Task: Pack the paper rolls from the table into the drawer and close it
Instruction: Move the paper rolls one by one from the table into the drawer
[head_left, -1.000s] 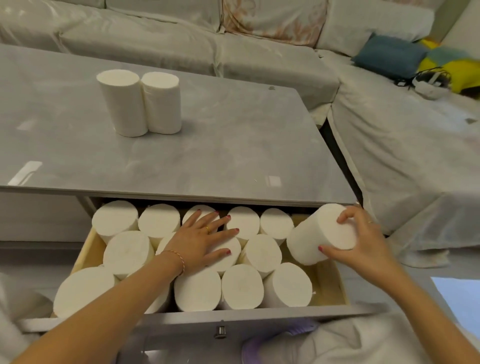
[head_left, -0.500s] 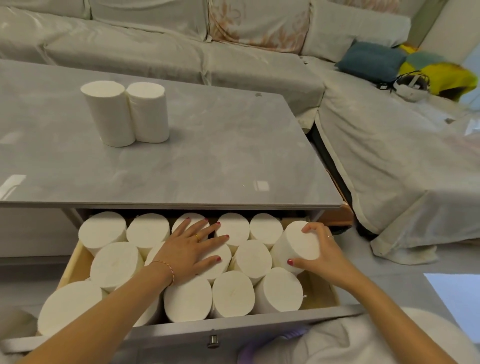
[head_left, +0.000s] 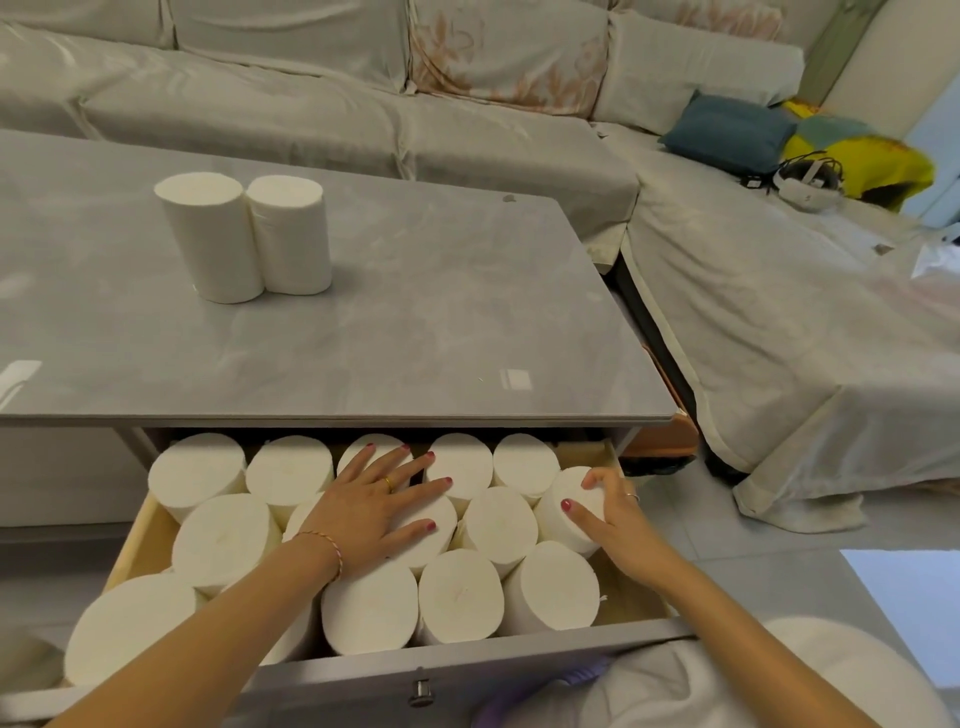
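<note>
Lowered since a second ago: paper roll (head_left: 574, 506), now tilted in right rear of open drawer (head_left: 631, 597), gripped by right hand (head_left: 615, 525). Left hand (head_left: 376, 512) flat, fingers spread, pressing packed rolls (head_left: 460, 595). Two rolls (head_left: 244, 236) upright, touching, on table (head_left: 415, 312).

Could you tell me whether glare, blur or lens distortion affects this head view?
Head view: the glossy table carries window glare patches near its front edge; wide-angle bending curves the drawer front; focus stays sharp, with the left hand and right hand crisp; shadows are soft.
</note>
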